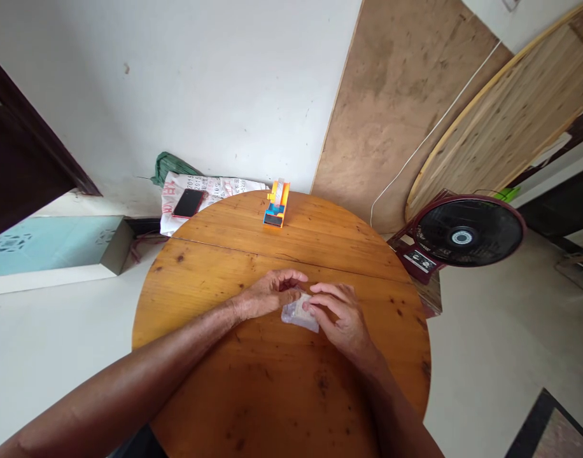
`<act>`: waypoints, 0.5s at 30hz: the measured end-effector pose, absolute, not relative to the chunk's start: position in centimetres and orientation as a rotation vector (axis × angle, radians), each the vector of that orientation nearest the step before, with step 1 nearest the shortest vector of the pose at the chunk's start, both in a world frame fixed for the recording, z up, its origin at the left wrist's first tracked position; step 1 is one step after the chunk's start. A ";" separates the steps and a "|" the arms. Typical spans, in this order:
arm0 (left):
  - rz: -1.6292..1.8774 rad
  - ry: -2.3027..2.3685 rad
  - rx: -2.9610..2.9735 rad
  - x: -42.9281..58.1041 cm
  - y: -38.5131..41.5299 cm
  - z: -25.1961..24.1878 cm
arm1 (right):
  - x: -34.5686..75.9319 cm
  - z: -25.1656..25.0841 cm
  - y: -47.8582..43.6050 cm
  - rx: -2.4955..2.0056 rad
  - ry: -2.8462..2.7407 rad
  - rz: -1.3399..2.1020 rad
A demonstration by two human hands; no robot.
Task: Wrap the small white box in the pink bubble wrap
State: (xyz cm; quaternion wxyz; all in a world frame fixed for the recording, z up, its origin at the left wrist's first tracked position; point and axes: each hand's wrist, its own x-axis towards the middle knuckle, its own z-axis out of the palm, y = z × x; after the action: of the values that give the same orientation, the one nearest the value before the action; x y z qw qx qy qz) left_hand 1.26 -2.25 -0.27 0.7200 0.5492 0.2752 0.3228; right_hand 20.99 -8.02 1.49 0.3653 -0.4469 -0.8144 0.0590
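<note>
Handling, seemingly by fingertip: one clear packet point(300, 315), mid-bench point(215, 267), between left hand point(268, 295) and right hand point(342, 318), fingers curved, clamping indeterminable; next move apparently calls for light, steady control.

There are two hands point(345, 315), one clear packet point(300, 320), one tape dispenser point(275, 210) and one desk point(200, 280). There is one phone point(188, 203), one printed sack point(168, 191), one white cord point(435, 129), one round board point(504, 111) and one fan-like appliance point(487, 235).
</note>
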 end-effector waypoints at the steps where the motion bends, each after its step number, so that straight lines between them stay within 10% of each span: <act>1: 0.718 0.613 1.213 1.3 -2.2 -0.3 | 21.0 1.5 -8.0 -1.137 -2.099 0.136; 15: 0.714 0.525 1.228 1.5 -3.0 -0.5 | 21.5 1.8 -8.4 -1.250 -1.618 0.608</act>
State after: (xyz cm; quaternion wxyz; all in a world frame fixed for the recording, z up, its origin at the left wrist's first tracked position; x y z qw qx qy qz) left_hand 1.49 -3.03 -0.55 0.7266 0.5571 0.2383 0.3239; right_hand 21.52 -8.35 1.79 0.4833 -0.5131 -0.6641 0.2494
